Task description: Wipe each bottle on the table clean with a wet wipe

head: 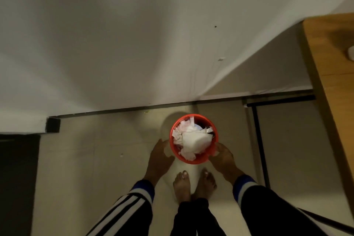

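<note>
I look straight down at a small red bin (193, 160) on the floor, filled with crumpled white wipes (193, 141). My left hand (160, 157) hovers just left of the bin with its fingers spread, holding nothing and a small gap away from the rim. My right hand (223, 157) is at the bin's right side, with its fingers overlapping the rim. Whether it grips the rim is unclear. No bottle is in view.
A wooden table (329, 82) runs along the right edge, with part of a white object (351, 53) on it and a black metal leg (258, 140) below. A white wall stands ahead. My bare feet (193, 184) are just behind the bin on pale floor tiles.
</note>
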{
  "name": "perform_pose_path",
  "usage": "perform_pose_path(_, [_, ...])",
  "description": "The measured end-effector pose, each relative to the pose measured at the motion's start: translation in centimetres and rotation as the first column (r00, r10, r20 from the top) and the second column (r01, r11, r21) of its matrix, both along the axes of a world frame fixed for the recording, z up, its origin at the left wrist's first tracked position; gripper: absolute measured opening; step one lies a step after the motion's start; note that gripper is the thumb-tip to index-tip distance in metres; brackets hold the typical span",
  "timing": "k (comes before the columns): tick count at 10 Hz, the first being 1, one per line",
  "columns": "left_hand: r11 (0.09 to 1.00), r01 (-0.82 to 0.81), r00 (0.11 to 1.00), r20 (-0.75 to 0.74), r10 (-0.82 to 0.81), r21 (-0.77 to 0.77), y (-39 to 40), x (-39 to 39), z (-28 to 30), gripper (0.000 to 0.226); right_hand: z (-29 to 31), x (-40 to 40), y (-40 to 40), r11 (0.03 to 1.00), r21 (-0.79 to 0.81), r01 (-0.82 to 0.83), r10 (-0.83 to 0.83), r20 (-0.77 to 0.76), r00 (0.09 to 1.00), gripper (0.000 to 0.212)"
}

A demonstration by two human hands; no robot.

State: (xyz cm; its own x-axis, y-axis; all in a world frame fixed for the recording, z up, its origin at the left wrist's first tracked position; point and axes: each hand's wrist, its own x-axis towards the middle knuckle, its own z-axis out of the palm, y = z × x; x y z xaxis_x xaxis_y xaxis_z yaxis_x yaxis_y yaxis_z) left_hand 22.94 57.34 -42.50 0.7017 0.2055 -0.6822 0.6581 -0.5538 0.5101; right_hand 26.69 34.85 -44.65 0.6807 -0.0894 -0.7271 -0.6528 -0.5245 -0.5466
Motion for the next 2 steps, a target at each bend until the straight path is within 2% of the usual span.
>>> perform_pose_path(1, [0.998,0.053,0.997,-0.062,-0.051,0.031,1.0,-1.2,1.9,0.069,1.8,-1.6,-0.5,0.992,-0.040,-0.121,0.115,-0.127,0.985,0.049])
perform_pose_path(2, [0.999,0.036,0.999,-0.018,-0.036,0.026,1.5,-3.0,5.0,0.069,4.3,-4.1,-0.4,0.957,-0.122,-0.265,0.239,-0.194,0.951,0.054])
